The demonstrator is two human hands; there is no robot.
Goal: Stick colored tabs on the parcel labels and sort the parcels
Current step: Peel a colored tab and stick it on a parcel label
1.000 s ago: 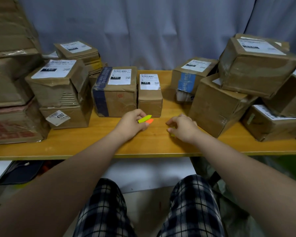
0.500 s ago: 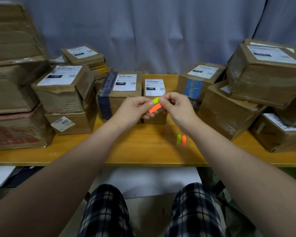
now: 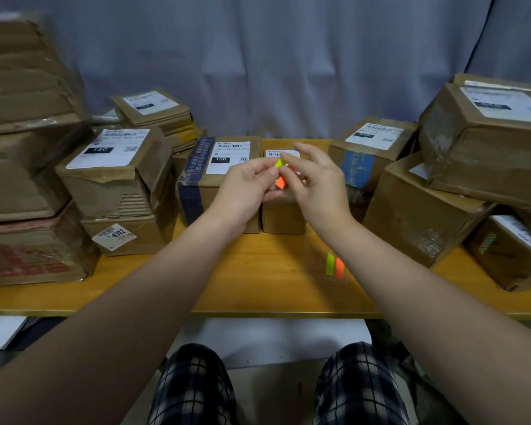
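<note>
In front of the small parcel (image 3: 284, 217) at the middle of the counter (image 3: 252, 280), both hands have risen since half a second ago and now partly cover its label (image 3: 272, 153). The left hand (image 3: 246, 187) grips the colored tabs (image 3: 280, 179), yellow end up and orange end down, between its thumb and curled fingers. The right hand (image 3: 318, 185) pinches the same tabs with thumb and forefinger. Its other fingers, curled before, now fan upward. The spare tabs (image 3: 334, 265) have not moved; they lie flat on bare wood, near the small parcel's front right corner. Stacked parcels crowd either side of the small parcel, with the blue-taped parcel (image 3: 218, 197) just beside its left face. Bare counter runs from the small parcel's front to the near edge.
</note>
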